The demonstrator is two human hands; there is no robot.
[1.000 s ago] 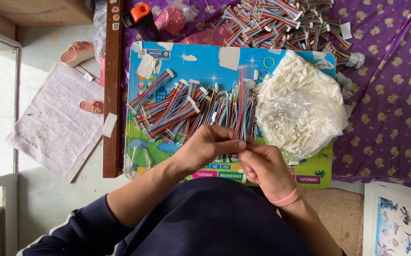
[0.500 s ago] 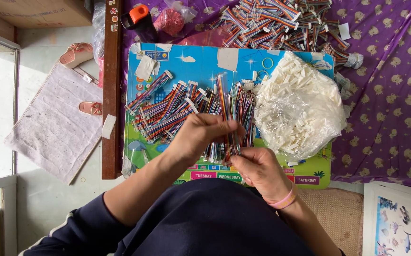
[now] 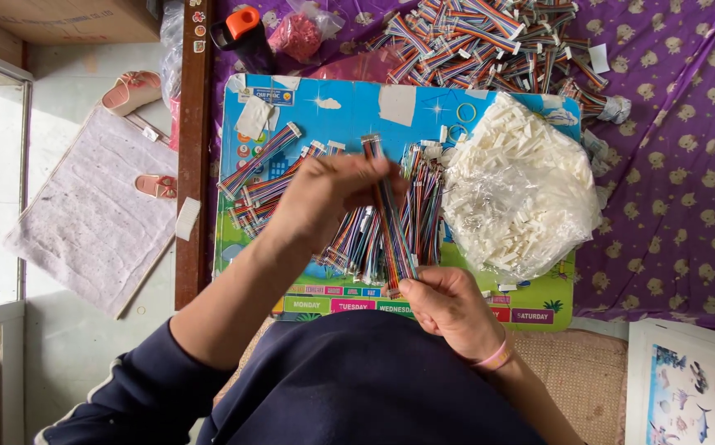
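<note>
While stretched lengthwise between both hands, the rainbow ribbon cable [image 3: 390,218] runs from the left hand [image 3: 329,194] above to the right hand [image 3: 448,309] below, over the middle of the picture board [image 3: 530,301].

- Left hand: closed on the cable's upper end, just below its white end connector; fingers curled, thumb side hidden.
- Right hand: pinching the lower end near the board's bottom edge; pink band [image 3: 493,358] on the wrist.
- Handling, as a judgement: keep the strip taut and flat, gripped by the ends, so its wires do not catch in the strips underneath.
- Directly beneath: loose ribbon cables [image 3: 271,185] fanned across the board, touching one another; the likeliest snag.
- Just right: clear bag of white plastic connectors [image 3: 522,194], resting on the board and crowding the right hand's side.
- Beyond the top edge: heap of finished cables [image 3: 489,41] on the purple patterned cloth [image 3: 687,165].
- Top left: black bottle with orange cap [image 3: 242,33]; pink mesh bundle [image 3: 296,35].
- Far left, on the floor: grey mat [image 3: 90,222]; pink sandals [image 3: 131,89].
</note>
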